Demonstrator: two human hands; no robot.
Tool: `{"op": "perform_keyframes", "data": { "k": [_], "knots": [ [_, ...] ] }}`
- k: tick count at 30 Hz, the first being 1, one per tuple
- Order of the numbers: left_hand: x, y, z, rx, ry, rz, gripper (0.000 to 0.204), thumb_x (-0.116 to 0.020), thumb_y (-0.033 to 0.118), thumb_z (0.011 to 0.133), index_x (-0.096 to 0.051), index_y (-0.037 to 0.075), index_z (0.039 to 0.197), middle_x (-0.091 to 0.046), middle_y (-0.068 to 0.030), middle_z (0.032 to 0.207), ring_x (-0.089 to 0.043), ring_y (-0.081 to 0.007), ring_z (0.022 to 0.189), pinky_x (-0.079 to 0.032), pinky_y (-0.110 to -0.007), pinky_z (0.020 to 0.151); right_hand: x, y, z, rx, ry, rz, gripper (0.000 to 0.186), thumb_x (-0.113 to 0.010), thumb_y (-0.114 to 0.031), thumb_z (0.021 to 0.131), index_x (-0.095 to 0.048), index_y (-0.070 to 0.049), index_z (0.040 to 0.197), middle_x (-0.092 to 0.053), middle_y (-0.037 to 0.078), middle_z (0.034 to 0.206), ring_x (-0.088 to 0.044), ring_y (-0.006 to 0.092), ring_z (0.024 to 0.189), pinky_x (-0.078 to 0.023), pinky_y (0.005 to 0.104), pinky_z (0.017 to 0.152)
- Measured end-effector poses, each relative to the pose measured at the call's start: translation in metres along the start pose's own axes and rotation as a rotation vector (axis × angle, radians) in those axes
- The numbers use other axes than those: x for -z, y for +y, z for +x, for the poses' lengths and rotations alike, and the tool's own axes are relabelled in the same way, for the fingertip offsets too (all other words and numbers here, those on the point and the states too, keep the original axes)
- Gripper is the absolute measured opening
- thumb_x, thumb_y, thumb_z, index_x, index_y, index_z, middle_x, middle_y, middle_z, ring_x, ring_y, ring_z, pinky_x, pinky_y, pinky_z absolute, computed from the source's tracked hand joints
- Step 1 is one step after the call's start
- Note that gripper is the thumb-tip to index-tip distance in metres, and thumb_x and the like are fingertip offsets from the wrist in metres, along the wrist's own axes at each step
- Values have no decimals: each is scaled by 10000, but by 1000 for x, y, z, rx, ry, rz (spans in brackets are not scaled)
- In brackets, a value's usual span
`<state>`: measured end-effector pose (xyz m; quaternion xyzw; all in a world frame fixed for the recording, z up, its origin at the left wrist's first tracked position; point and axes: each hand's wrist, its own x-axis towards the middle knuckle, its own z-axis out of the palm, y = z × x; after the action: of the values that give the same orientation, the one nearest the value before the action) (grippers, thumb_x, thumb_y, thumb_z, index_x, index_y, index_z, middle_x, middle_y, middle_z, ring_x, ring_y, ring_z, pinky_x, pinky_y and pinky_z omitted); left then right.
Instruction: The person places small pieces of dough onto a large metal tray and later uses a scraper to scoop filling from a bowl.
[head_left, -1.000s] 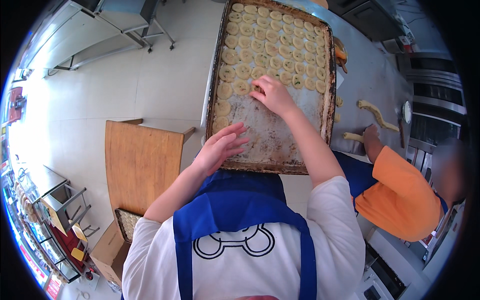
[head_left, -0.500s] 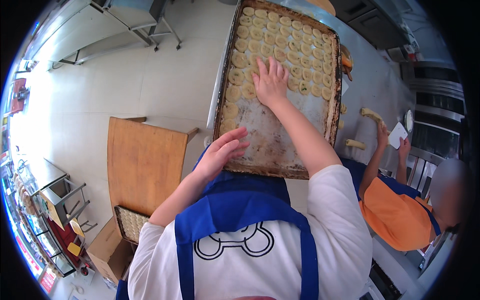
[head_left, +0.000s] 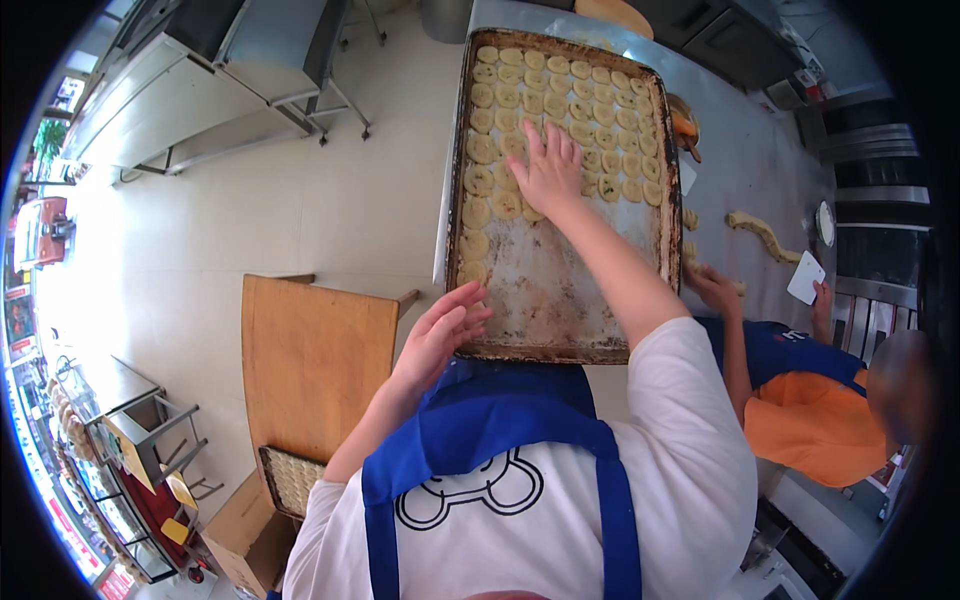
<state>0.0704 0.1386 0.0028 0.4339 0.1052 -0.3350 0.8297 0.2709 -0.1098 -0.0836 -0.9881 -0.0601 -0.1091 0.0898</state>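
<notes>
A large baking tray [head_left: 560, 300] with browned, worn edges lies before me on a metal worktable, reaching to my apron. Rows of flat, pale dough rounds [head_left: 483, 150], some with green flecks, cover its far part and run down its left side. My right hand [head_left: 550, 178] rests palm down over the nearest rows, fingers spread on the rounds; those beneath it are hidden. By the tray's near left edge is my left hand [head_left: 442, 328], its fingers loosely stretched beside the lowest round in the left column. Nothing shows in its grasp.
At right, a co-worker's hand [head_left: 715, 290] is near my tray; their other hand holds a white scraper [head_left: 806, 278]. A dough rope [head_left: 762, 236], white dish [head_left: 825, 224] and bowl [head_left: 684, 128] are on the worktable. Left are a wooden table [head_left: 318, 365] and smaller tray [head_left: 266, 476].
My right hand stays over the rounds, the left near the tray edge. The co-worker's hand has left the dough rope and come toward my tray. The whole view has shifted slightly.
</notes>
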Motion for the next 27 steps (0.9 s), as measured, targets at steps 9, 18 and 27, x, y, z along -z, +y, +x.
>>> {"op": "perform_keyframes", "data": {
  "k": [9, 18, 27],
  "knots": [
    [8, -2, 0, 117, -88, 37, 468, -502, 249, 1016, -442, 36, 1427, -534, -133, 1393, -562, -253, 1224, -457, -383, 1014, 59, -27, -26, -96, 155, 338, 542, -640, -333, 916, -477, -61, 1355, -506, 193, 1327, -474, 341, 1257, -375, 471, 1067],
    [-45, -2, 31, 161, -234, 137, 465, -522, 271, 999, -467, 37, 1397, -549, -128, 1356, -575, -240, 1174, -458, -387, 993, 151, 132, -199, -527, 559, 180, 321, -702, -173, 846, -628, -45, 1130, -601, 164, 1149, -595, 341, 1032, -487, 424, 892],
    [-129, -61, 76, 125, -75, 68, 463, -522, 269, 992, -466, 31, 1385, -553, -136, 1342, -575, -251, 1154, -461, -396, 978, 25, 334, -111, -812, 291, 306, 240, -639, -206, 855, -712, -55, 1028, -696, 166, 981, -681, 316, 911, -537, 412, 821]
  ]
}}
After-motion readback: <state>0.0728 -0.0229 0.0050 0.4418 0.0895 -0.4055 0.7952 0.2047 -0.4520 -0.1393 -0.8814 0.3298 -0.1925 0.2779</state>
